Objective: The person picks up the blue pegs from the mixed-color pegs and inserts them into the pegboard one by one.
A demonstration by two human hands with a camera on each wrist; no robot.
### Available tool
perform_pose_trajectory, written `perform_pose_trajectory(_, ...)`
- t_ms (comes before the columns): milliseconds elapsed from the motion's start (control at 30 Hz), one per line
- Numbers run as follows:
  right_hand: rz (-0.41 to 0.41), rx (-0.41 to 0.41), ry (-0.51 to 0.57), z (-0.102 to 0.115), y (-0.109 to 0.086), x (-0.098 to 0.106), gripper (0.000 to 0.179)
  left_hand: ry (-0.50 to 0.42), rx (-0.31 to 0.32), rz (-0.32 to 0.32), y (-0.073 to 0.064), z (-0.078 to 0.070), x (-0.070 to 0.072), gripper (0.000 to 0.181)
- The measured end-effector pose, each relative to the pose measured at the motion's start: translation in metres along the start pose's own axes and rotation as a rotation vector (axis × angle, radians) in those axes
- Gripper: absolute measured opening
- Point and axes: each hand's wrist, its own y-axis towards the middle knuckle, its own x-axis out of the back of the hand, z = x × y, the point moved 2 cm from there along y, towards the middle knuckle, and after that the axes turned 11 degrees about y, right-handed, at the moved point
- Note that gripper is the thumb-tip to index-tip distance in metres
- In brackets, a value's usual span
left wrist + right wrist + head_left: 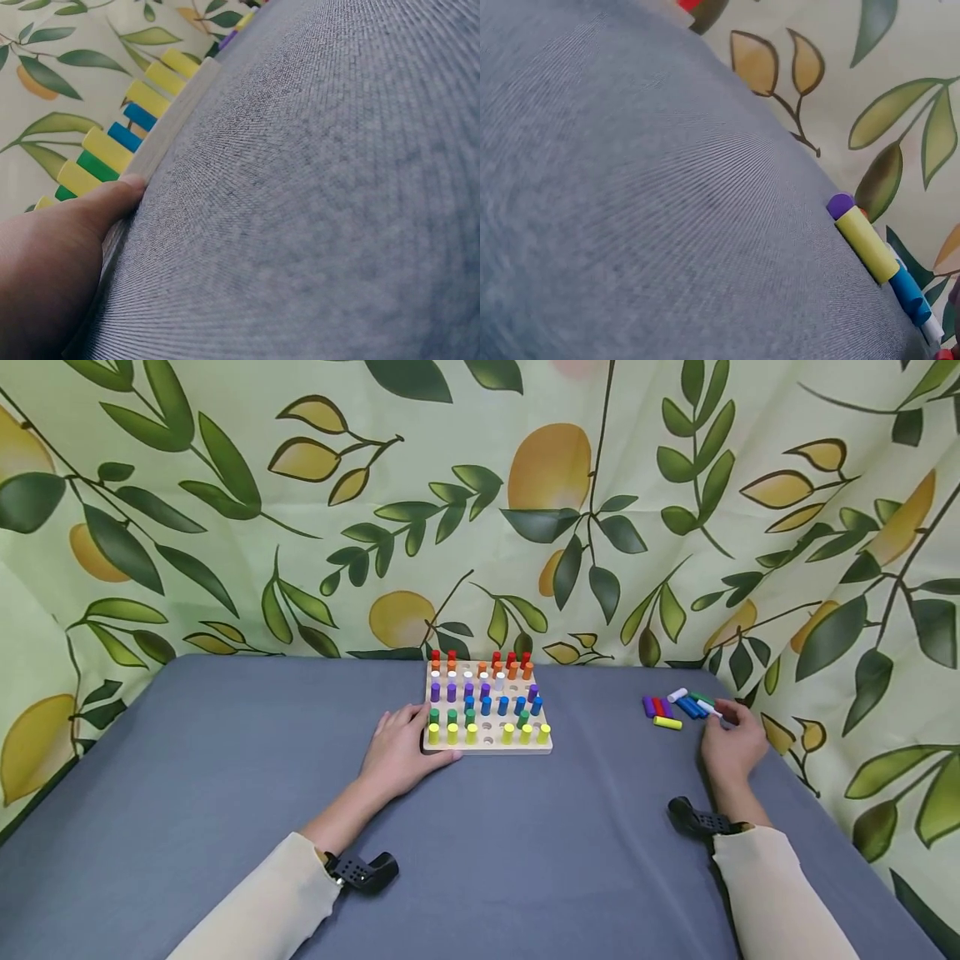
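A pale wooden pegboard [487, 748] stands on the table with rows of coloured pegs upright in it. Bare holes show among the front yellow, green and other rows. My left hand [401, 752] holds the board by its near left corner, thumb along the front edge and fingers by the left side. In the left wrist view, the thumb [112, 202] presses against the board's edge [169, 124]. Far to the right, my right hand [733, 743] has its bent fingertips on a white peg [708, 708] at the loose pile. Only a sliver of that hand shows in the right wrist view.
Beside the right hand lie loose pegs: a yellow peg [667, 723], a red peg [657, 707], purple pegs [648, 707], blue pegs [690, 706], a green peg [701, 697] and another white peg [677, 694]. A leaf-patterned cloth [450, 527] hangs behind the grey-blue table [525, 843].
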Motion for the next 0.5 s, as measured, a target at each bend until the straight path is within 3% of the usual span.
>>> perform_pose_trajectory(200,0.038,-0.069,-0.039,0.0004,0.004,-0.0008,0.037,0.003,-0.007,-0.004,-0.0013,0.0003,0.0035,0.097)
perform_pose_trajectory(367,0.198,-0.013,-0.165,-0.0022,0.0045,-0.0016,0.04,0.003,-0.005,0.005,-0.0014,-0.0004,0.0026,0.097)
perform_pose_trajectory(500,0.252,0.041,-0.218,-0.002,0.0049,-0.0043,0.038,0.006,-0.006,0.003,-0.0016,0.0009,0.0017,0.098)
